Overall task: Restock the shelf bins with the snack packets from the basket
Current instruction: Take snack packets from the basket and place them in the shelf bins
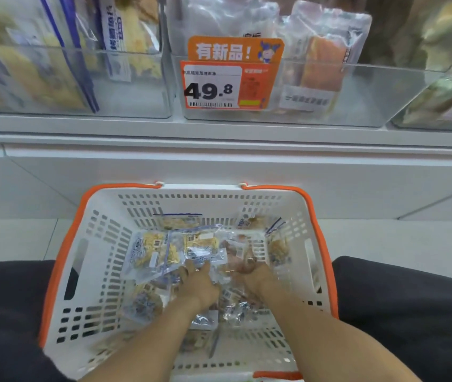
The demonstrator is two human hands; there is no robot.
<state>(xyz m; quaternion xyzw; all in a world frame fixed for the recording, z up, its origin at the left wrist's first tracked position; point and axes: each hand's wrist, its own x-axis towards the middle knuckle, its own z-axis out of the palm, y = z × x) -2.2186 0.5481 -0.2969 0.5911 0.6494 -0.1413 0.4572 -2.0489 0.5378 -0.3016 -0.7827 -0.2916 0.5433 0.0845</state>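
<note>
A white basket with an orange rim (103, 244) stands on the floor below the shelf, holding several clear snack packets (150, 252). Both my hands are down inside it. My left hand (198, 285) has its fingers on the lower edge of a clear packet with yellow snacks (205, 248), lifting it slightly. My right hand (249, 267) grips a clear packet with brownish contents (237, 249) beside it. Above, clear shelf bins hold upright packets: a left bin (125, 86) and a middle bin (362, 92) with an orange-filled packet (321, 62).
An orange price tag reading 49.8 (219, 86) hangs on the middle bin's front. A third bin (439, 106) sits at the far right. The white shelf ledge (219, 139) runs across above the basket. My dark-clothed knees (412, 312) flank the basket.
</note>
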